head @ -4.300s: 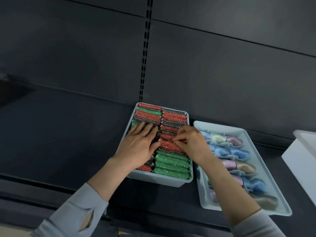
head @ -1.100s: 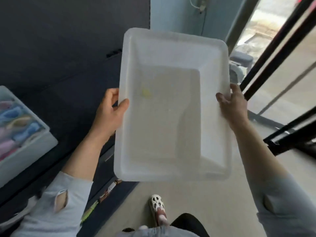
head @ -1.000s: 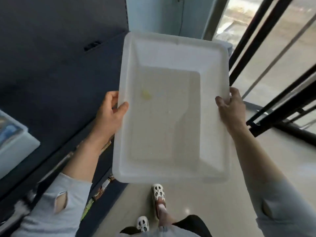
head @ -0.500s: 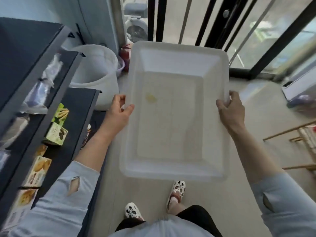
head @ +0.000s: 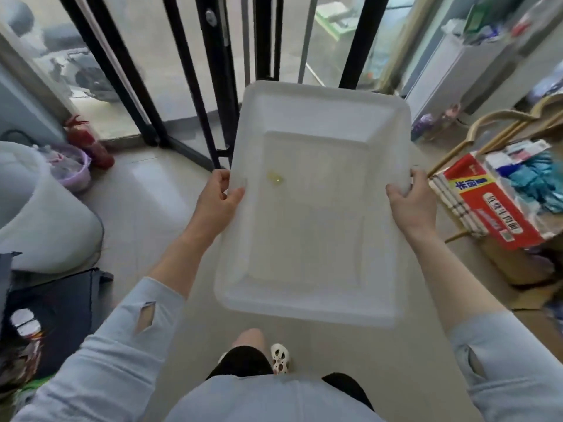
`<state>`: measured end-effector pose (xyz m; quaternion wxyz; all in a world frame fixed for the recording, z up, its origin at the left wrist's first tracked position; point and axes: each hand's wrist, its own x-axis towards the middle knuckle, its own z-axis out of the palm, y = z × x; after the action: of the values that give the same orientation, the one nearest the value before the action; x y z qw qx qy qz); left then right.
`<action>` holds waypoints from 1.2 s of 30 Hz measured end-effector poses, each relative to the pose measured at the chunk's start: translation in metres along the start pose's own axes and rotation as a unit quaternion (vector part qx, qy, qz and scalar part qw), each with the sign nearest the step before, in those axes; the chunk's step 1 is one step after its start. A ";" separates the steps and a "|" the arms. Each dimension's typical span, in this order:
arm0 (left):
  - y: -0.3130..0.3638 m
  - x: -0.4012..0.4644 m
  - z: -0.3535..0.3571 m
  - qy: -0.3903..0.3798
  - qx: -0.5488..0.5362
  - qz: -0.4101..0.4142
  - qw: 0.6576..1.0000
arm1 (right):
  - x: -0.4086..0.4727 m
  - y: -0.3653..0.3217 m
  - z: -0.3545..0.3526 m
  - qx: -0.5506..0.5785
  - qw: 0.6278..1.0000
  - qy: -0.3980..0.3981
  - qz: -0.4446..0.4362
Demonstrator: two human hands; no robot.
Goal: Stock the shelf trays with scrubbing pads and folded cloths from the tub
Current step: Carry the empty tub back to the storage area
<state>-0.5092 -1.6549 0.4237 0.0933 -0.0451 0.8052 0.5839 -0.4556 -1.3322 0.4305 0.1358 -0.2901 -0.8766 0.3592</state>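
Both hands grip the white tub (head: 310,263) by its long sides: the left hand (head: 214,205) curls its thumb over the left rim, the right hand (head: 411,205) wraps the right rim. The tub hangs in the air above the tiled floor (head: 143,205), holding only a small yellow speck (head: 275,179). Ahead stand black door bars (head: 213,71); at left sit a white bucket (head: 39,220) and a purple basin (head: 71,166); at right, a red packet (head: 487,205) lies on a rack.

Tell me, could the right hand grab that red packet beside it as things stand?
Probably not yet: the right hand grips the tub rim, as does the left hand. The red packet lies close, nothing between.
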 end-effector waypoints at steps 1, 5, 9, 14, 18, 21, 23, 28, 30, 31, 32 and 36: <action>0.010 0.016 0.021 -0.014 0.005 0.004 1.000 | 0.017 0.011 -0.009 -0.003 1.000 0.005 0.011; 0.045 0.086 0.106 -0.083 0.022 0.016 0.996 | 0.085 0.053 -0.043 0.009 0.998 0.035 0.050; 0.084 0.150 0.200 -0.146 0.066 0.038 0.986 | 0.145 0.097 -0.087 0.007 0.990 0.094 0.104; 0.146 0.202 0.328 -0.227 0.111 0.082 0.964 | 0.203 0.157 -0.151 -0.017 0.968 0.181 0.174; 0.186 0.216 0.436 -0.279 0.122 0.120 0.945 | 0.240 0.217 -0.205 -0.028 0.950 0.219 0.220; 0.206 0.216 0.522 -0.306 0.129 0.127 0.935 | 0.267 0.270 -0.247 -0.032 0.940 0.237 0.245; 0.217 0.211 0.578 -0.317 0.129 0.133 0.930 | 0.284 0.307 -0.275 -0.024 0.936 0.243 0.255; 0.252 0.183 0.713 -0.339 0.135 0.132 0.922 | 0.323 0.394 -0.358 -0.017 0.927 0.254 0.275; 0.264 0.176 0.761 -0.347 0.147 0.131 0.917 | 0.338 0.426 -0.389 -0.023 0.923 0.260 0.282; 0.270 0.173 0.784 -0.352 0.154 0.133 0.914 | 0.345 0.442 -0.402 -0.024 0.921 0.263 0.286; 0.275 0.170 0.807 -0.356 0.158 0.134 0.911 | 0.352 0.457 -0.417 -0.024 0.920 0.264 0.290; 0.294 0.155 0.905 -0.387 0.169 0.134 0.897 | 0.381 0.523 -0.469 -0.023 0.909 0.266 0.321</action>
<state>-0.6262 -0.6982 0.3942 0.3246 0.3089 0.7906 0.4173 -0.3339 -0.5430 0.4015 0.2348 -0.6437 -0.6756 0.2722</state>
